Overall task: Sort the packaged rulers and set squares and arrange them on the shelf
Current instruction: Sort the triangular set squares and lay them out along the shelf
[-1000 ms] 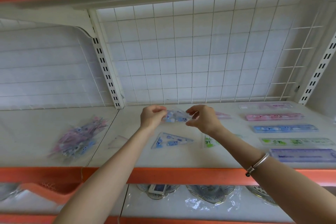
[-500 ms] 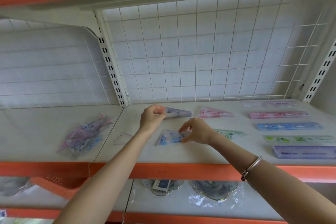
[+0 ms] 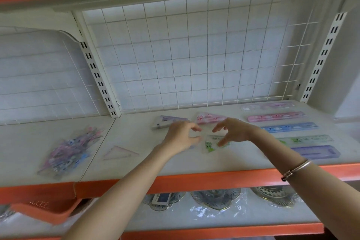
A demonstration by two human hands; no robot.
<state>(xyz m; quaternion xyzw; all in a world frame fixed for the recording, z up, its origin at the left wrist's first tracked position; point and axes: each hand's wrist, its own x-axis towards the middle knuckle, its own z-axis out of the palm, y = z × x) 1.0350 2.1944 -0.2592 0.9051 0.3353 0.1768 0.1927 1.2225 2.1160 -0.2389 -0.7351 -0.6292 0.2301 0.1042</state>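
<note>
White shelf (image 3: pixel 126 165) across centre, orange edge (image 3: pixel 214 179), wire grid (image 3: pixel 194 54) behind, slotted uprights (image 3: pixel 98 78) left and right, wrapped glass dishes (image 3: pixel 216 198) lower centre

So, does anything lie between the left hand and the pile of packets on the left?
Yes: a pale pink set square lies flat on the shelf between the left hand and the pile; a hand could probably pass above it.

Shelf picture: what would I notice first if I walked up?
The left hand and right hand come together mid-shelf, over a green set square. To the right, colourful rulers lie lined up one behind another. Far left sits a jumbled pile of packets.
</note>
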